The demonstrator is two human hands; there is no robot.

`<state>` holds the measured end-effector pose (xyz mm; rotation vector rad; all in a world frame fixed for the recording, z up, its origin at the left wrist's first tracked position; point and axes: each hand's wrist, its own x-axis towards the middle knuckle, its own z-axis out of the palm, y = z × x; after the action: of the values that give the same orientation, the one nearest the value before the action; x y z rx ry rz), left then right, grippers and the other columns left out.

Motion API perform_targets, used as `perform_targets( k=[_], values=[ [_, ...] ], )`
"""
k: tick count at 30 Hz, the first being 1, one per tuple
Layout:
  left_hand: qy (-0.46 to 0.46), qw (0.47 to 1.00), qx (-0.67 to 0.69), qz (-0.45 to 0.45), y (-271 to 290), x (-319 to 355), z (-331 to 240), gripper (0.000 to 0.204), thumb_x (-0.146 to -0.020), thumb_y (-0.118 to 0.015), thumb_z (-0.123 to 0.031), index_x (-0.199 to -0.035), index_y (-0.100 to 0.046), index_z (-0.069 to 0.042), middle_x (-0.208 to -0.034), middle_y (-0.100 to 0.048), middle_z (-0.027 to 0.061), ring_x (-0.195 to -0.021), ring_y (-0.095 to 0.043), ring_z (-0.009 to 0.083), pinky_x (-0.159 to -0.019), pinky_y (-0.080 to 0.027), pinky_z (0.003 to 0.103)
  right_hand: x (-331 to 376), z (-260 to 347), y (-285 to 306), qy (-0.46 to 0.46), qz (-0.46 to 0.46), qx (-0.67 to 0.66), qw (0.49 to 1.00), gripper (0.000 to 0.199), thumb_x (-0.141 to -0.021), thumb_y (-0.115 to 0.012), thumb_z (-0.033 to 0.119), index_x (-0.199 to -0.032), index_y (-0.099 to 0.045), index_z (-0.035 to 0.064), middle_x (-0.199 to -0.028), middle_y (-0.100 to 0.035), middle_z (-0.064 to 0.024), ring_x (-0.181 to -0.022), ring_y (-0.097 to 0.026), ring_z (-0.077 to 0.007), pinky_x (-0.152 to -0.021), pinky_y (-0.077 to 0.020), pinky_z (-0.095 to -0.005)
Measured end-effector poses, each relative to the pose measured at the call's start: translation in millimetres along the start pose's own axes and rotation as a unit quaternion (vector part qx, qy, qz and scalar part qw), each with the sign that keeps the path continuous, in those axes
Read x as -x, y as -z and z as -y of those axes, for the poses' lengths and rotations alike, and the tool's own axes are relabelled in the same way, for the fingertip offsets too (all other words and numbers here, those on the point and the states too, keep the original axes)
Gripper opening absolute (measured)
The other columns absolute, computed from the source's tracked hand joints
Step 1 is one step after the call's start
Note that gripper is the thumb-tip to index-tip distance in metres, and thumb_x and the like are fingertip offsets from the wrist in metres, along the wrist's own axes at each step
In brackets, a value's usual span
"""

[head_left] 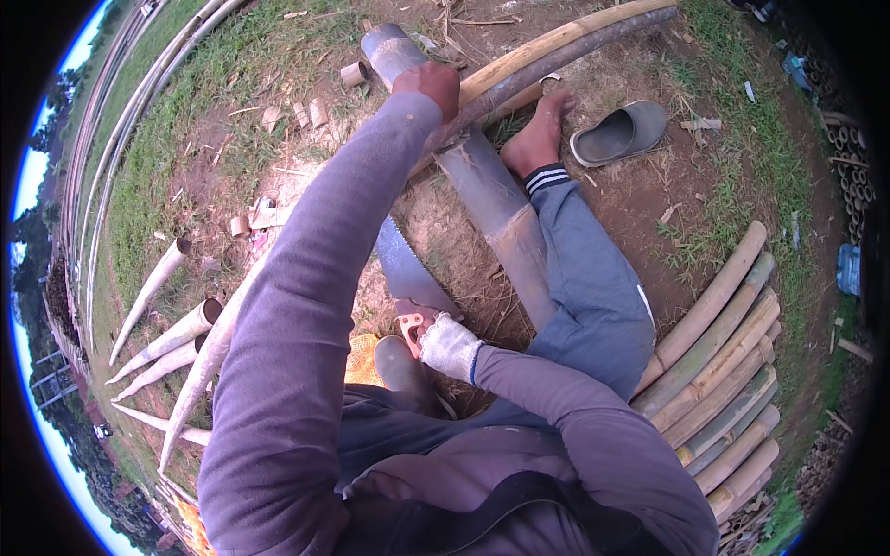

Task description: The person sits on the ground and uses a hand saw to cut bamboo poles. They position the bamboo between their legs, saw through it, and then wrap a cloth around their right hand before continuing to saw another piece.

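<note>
Right hand (450, 345), gloved, was clenched on the pink-and-white handle of a hand saw (408, 269), close in by the person's knee. Blade ran up and away from that grip, its far part hidden behind the left sleeve, so contact with the pole couldn't be confirmed. Left hand (428, 85) was bare, arm fully extended, pressing down on the thick grey bamboo pole (491, 199) near its far cut end; whether fingers wrapped it, can't tell. Pole's long axis ran diagonally from far upper left down to near right, passing under the bent right leg, bare foot (540, 130) beside it. So pole lay ahead of both hands, saw hand nearer its middle, left hand at the far end. A second, yellower pole (565, 42) crossed beyond it; grey sandal (619, 134) sat further right.
</note>
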<state>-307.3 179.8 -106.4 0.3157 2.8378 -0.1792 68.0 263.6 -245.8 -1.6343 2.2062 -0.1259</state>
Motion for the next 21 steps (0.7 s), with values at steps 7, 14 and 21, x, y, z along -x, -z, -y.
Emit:
perform_targets(
  k=[7, 14, 21],
  values=[
    [-0.042, 0.998, -0.050, 0.014, 2, -5, 3, 0.038, -0.091, -0.083, -0.030, -0.125, -0.078, -0.013, -0.125, -0.078, 0.0140, -0.117, -0.076, 0.0321, -0.096, -0.063, 0.045, -1, 12, -16, -0.088, -0.050, -0.031, 0.994, 0.043, -0.091, -0.068, 0.022, -0.128, -0.069, -0.0006, -0.099, -0.078, -0.0114, -0.094, -0.073, -0.0282, -0.089, -0.0508, -0.0495],
    [-0.020, 0.995, -0.092, 0.031, 6, -5, -5, 0.045, -0.090, -0.087, -0.040, -0.126, -0.078, -0.014, -0.122, -0.079, 0.0113, -0.115, -0.077, 0.0293, -0.094, -0.064, 0.042, 123, -1, 132, -0.171, -0.147, -0.281, 0.933, 0.051, -0.073, -0.082, 0.032, -0.110, -0.065, 0.0022, -0.098, -0.071, -0.0194, -0.092, -0.071, -0.0367, -0.087, -0.0535, -0.0515],
    [-0.080, 0.991, -0.098, 0.035, -2, -18, 5, 0.052, -0.086, -0.089, -0.041, -0.127, -0.072, -0.014, -0.112, -0.078, 0.0152, -0.114, -0.075, 0.0376, -0.096, -0.060, 0.050, 280, -23, 161, -0.190, -0.265, -0.402, 0.856, 0.032, -0.081, -0.082, 0.021, -0.107, -0.072, 0.0054, -0.096, -0.070, -0.0110, -0.091, -0.072, -0.0349, -0.089, -0.0550, -0.0510]
  ],
)
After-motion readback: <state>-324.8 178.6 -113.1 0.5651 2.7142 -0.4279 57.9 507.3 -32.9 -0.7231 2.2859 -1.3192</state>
